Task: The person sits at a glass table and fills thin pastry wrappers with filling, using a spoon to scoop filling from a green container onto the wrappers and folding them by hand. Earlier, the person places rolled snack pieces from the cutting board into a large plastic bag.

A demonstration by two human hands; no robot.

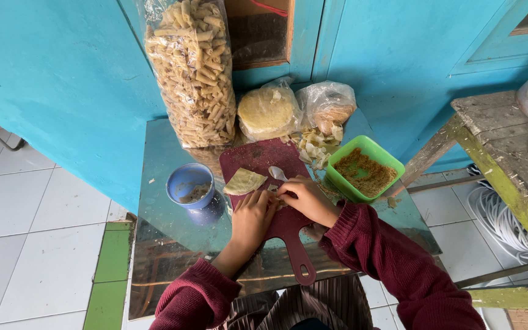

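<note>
Both hands, left hand [253,215] and right hand [304,198], pinch a small folded wrapper (barely visible) on the dark-red plastic cutting board [258,160]; green square filling bowl [365,169] at two o'clock.

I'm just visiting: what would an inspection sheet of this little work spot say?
Surface: shiny metal tabletop, a few crumbs.
Job's things: dark red cutting board, thin pale wrapper, spoon, green tub of brown filling.
Clutter: blue cup, tall bag of rolled snacks, two smaller bags.
Hands: left hand and right hand meet on the board; what the fingers pinch is hidden.
Cables: white coil on the floor.
Surroundings: turquoise wall, wooden bench.
</note>
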